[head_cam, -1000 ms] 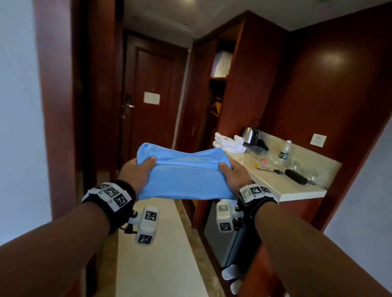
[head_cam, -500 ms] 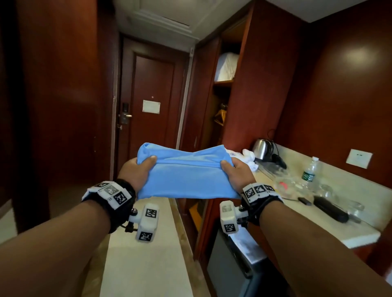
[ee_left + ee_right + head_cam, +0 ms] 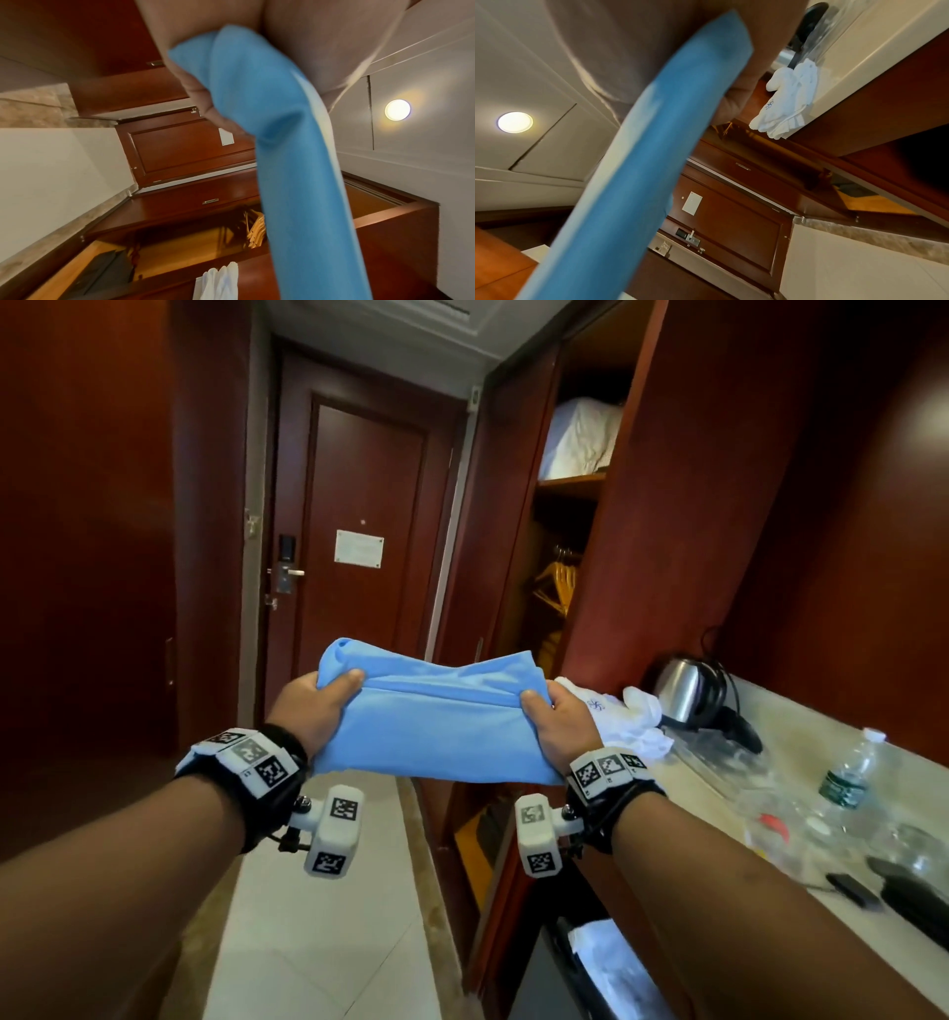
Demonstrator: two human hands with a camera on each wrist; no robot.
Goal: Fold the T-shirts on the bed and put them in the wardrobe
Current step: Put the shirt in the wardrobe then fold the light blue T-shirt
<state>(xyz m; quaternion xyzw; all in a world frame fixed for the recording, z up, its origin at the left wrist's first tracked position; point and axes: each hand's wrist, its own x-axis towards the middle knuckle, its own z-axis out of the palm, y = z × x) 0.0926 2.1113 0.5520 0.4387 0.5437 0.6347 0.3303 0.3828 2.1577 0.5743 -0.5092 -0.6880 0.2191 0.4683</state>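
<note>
Now we carry the folded blue T-shirt [image 3: 436, 721], our left hand [image 3: 313, 706] and right hand [image 3: 560, 721] pinching its ends. Next we should turn right into the open wardrobe [image 3: 560, 588] and lay it flat.

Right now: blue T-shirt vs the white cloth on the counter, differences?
The blue T-shirt is folded flat; the white cloth lies crumpled. The T-shirt is held in the air by the left hand and right hand; the cloth rests on the counter. Both are fabric.

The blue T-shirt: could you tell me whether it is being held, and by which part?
Yes: the folded blue T-shirt is gripped at its two short ends, left hand and right hand.
</note>
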